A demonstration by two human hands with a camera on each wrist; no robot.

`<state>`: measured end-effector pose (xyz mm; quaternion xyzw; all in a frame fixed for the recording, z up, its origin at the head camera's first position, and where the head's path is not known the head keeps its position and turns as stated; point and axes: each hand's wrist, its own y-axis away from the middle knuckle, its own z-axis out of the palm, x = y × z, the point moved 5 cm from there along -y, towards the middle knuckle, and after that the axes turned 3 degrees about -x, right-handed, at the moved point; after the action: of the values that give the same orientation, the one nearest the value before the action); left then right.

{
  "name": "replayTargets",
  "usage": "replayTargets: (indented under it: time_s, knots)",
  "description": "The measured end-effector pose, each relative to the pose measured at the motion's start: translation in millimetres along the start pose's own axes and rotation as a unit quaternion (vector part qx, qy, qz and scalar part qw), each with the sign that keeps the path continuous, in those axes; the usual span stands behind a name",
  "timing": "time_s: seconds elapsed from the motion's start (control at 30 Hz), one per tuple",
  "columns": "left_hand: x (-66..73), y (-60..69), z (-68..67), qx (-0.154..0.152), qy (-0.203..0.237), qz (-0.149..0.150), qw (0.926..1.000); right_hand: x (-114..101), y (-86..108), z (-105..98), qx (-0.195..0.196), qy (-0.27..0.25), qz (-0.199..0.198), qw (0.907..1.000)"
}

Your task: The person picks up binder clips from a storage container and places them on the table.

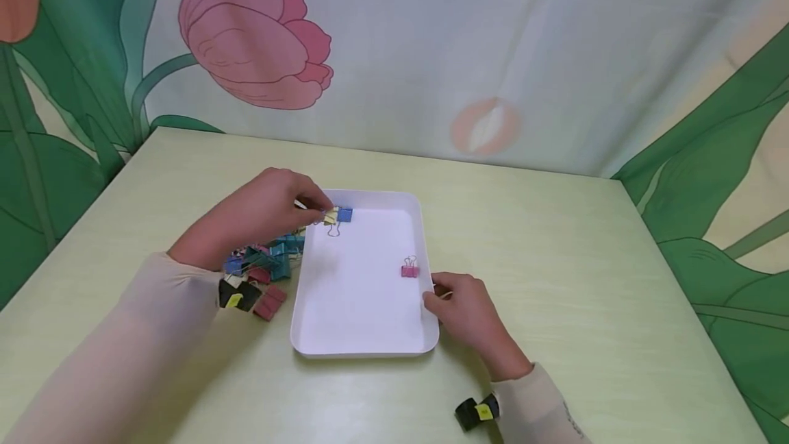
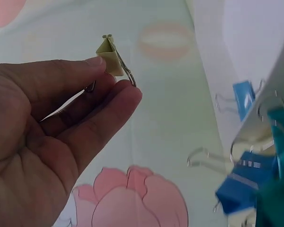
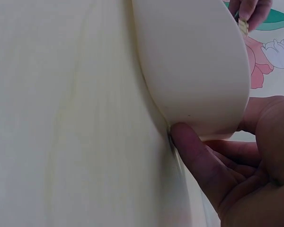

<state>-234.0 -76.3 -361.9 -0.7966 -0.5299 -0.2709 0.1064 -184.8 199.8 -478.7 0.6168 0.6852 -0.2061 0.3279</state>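
A yellow binder clip (image 2: 110,57) is pinched between the thumb and fingers of my left hand (image 1: 271,207), above the far left corner of the white tray (image 1: 364,353). Close by, a blue binder clip (image 1: 345,215) lies inside that corner. A pink binder clip (image 1: 409,270) lies near the tray's right wall. My right hand (image 1: 465,307) grips the tray's right side, its thumb (image 3: 194,146) low against the outer wall in the right wrist view. Left of the tray, partly hidden by my left forearm, is a pile of binder clips (image 1: 280,266).
The pile mixes teal, blue and red clips; a red binder clip (image 1: 270,302) lies at its near side. All this rests on a pale table (image 1: 555,259). Behind its far edge hangs a curtain (image 1: 419,53) printed with flowers.
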Motion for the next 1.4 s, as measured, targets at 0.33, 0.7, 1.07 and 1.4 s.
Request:
replayTargets:
  time_s: [0.33, 0.7, 1.07, 1.4]
  knots:
    - [-43.6, 25.9, -11.2, 0.02, -0.001, -0.01, 0.9998, 2.1, 1.6, 0.7, 0.006, -0.001, -0.006, 1.0]
    - [-78.6, 23.4, 3.2, -0.006, 0.006, -0.046, 0.9989, 4.1, 1.5, 1.6, 0.004, -0.004, 0.001, 1.0]
    - [-84.7, 19.9, 11.2, -0.021, 0.0, -0.041, 0.9989, 2.7, 1.0, 0.8, 0.003, -0.001, 0.001, 1.0]
    - [-77.4, 23.3, 10.2, -0.01, -0.005, -0.031, 0.9995, 2.4, -0.3, -0.1, 0.004, 0.003, -0.003, 1.0]
